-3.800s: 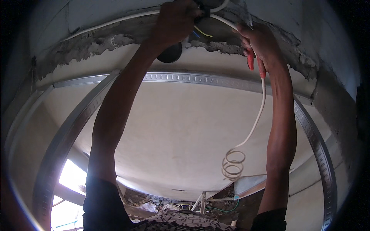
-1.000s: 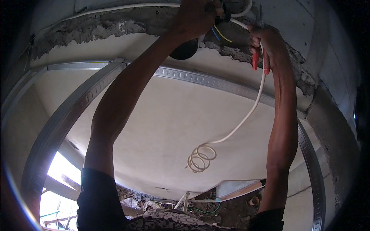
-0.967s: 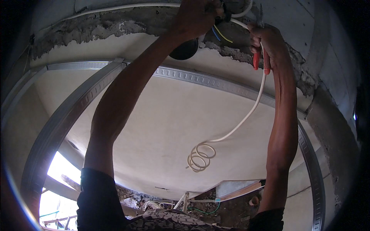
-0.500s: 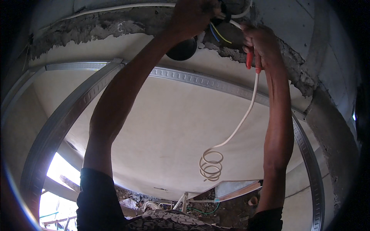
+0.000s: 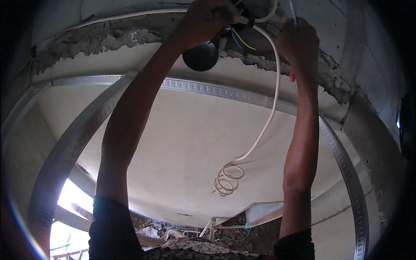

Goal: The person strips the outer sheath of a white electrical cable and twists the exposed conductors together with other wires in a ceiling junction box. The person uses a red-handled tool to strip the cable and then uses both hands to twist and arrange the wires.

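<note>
Overhead, my left hand (image 5: pixel 210 19) is closed with its fingertips pinching a white cable (image 5: pixel 277 73) at the mouth of a dark round box (image 5: pixel 246 16). Blue and yellow-green wires (image 5: pixel 242 40) hang down from this spot. The cable bows out to the right, then drops to a loose coil at its lower end. Off to the right, apart from the cable, my right hand (image 5: pixel 299 43) is wrapped around red-handled pliers (image 5: pixel 292 78). Their blurred metal end points up above the fist, and most of the handles are hidden.
A black round disc or opening (image 5: pixel 200 56) shows below my left wrist. A perforated metal channel (image 5: pixel 216 90) crosses under my forearms, joined by a curved one (image 5: pixel 73 143) on the left. Broken plaster edges the rough upper strip. Rubble (image 5: pixel 162 223) and a green cord lie far below.
My right hand has let the cable out of the pliers and turned them, metal end upward. The cable now swings free, its coil shifted slightly left. My left hand has moved a little left and down.
</note>
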Tool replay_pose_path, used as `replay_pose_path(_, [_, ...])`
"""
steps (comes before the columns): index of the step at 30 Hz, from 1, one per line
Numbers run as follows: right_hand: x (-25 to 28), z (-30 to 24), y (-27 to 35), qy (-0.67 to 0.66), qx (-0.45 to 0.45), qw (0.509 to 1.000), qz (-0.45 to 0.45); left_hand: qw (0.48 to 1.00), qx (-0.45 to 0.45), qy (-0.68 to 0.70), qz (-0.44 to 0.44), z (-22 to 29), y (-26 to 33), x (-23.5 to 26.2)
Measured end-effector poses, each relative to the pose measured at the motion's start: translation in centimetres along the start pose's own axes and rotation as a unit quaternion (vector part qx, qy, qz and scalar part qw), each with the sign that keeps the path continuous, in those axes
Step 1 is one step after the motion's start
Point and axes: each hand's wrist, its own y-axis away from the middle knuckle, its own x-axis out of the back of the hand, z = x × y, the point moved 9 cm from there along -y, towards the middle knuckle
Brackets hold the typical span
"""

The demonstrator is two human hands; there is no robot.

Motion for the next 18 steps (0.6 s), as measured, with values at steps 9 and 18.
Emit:
replay_pose_path(9, [2.0, -6.8, -2.5, -0.339, -0.128, 0.913, -0.187, 0.987, -0.112, -0.11, 0.038, 0.2, 0.8, 1.6])
replay_pose_path(18, [-1.2, -6.0, -2.4, -0.054, 0.143, 0.988, 0.011, 0.982, -0.08, -0.172, 0.016, -1.2, 0.7, 0.3])
